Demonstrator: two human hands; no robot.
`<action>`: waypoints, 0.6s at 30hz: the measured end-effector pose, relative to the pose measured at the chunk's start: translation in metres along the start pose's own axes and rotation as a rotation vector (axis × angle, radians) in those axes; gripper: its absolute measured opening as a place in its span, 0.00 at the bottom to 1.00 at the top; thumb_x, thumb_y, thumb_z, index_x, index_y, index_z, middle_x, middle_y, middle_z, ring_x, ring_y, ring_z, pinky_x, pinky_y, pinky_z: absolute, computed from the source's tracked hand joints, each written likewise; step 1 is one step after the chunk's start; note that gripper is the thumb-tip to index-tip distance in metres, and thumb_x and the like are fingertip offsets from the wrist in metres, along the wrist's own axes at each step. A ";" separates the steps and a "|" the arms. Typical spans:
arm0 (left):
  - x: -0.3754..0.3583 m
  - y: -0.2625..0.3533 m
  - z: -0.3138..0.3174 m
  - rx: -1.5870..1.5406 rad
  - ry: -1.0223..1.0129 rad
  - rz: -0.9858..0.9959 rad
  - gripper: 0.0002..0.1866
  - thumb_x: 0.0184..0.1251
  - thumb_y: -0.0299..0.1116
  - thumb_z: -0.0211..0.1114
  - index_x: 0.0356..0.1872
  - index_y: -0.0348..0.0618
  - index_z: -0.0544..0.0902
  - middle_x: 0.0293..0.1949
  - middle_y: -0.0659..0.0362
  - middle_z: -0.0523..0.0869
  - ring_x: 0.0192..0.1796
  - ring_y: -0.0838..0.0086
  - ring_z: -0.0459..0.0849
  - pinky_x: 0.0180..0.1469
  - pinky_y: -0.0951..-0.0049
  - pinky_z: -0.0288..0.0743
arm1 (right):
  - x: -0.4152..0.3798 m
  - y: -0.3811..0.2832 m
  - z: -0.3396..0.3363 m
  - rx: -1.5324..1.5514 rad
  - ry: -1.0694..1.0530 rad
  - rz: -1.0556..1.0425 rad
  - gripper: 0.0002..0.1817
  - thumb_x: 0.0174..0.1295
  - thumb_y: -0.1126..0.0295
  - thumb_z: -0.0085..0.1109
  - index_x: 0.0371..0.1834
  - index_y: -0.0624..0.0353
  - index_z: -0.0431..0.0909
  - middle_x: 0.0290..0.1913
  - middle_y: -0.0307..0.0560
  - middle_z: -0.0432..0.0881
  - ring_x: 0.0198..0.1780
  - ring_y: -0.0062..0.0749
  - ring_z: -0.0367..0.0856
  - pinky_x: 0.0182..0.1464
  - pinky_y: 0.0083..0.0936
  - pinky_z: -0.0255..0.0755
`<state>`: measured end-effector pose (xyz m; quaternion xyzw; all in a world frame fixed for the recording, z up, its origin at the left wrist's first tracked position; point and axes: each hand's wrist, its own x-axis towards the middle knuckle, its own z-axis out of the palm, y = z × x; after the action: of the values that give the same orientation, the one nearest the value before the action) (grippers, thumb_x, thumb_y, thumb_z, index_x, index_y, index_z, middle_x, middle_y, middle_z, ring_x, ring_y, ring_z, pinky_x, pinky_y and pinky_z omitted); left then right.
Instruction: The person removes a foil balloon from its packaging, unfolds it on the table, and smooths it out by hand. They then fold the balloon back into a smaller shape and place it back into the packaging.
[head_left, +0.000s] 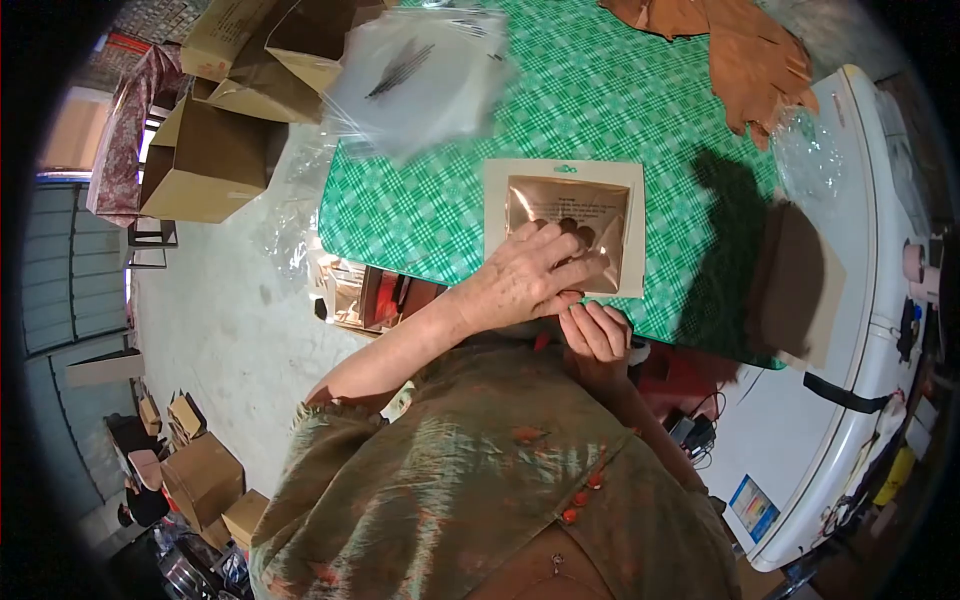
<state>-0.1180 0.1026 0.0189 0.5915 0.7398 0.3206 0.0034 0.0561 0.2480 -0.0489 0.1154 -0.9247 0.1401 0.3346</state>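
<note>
On the table in front of me lies a pale card (pixel 493 225) with a shiny copper-coloured packet (pixel 535 193) on its face, printed with small dark text. A green mark shows near the card's top edge. My left hand (pixel 530 272) rests over the lower part of the packet, its fingers bent and spread apart, the thumb down at the card's bottom edge. Just below that edge, my right hand (pixel 597 338) is closed, fingertips close to the left thumb. Whatever it pinches is hidden.
A stack of clear plastic sleeves (pixel 425 85) lies at the table's far left. Brown gloves (pixel 755 60) are at the far right. Open cardboard boxes (pixel 215 160) stand to the left. A white appliance (pixel 830 300) borders the right side. The green checked tablecloth (pixel 400 215) covers the table.
</note>
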 end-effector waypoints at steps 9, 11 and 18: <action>0.000 0.002 0.006 0.017 0.086 -0.047 0.28 0.59 0.36 0.74 0.64 0.50 0.85 0.55 0.59 0.81 0.52 0.61 0.80 0.53 0.60 0.74 | 0.002 0.002 0.001 0.000 0.024 -0.006 0.15 0.65 0.70 0.67 0.54 0.53 0.89 0.62 0.34 0.79 0.69 0.31 0.73 0.69 0.34 0.71; -0.003 0.000 0.010 0.016 0.096 -0.046 0.27 0.59 0.37 0.75 0.63 0.50 0.85 0.55 0.59 0.81 0.51 0.62 0.79 0.53 0.61 0.73 | 0.004 0.002 -0.004 0.012 -0.006 -0.009 0.14 0.64 0.69 0.68 0.53 0.53 0.89 0.60 0.35 0.81 0.66 0.32 0.76 0.67 0.35 0.72; -0.003 0.001 0.006 0.015 0.082 0.010 0.24 0.58 0.34 0.75 0.59 0.48 0.86 0.54 0.57 0.81 0.52 0.62 0.79 0.53 0.60 0.73 | 0.074 0.025 -0.044 0.102 -0.016 0.098 0.16 0.60 0.75 0.65 0.52 0.60 0.87 0.55 0.47 0.83 0.57 0.45 0.80 0.59 0.46 0.74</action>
<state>-0.1137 0.1033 0.0133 0.5815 0.7389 0.3389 -0.0332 0.0188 0.2775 0.0267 0.0882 -0.9235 0.2025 0.3135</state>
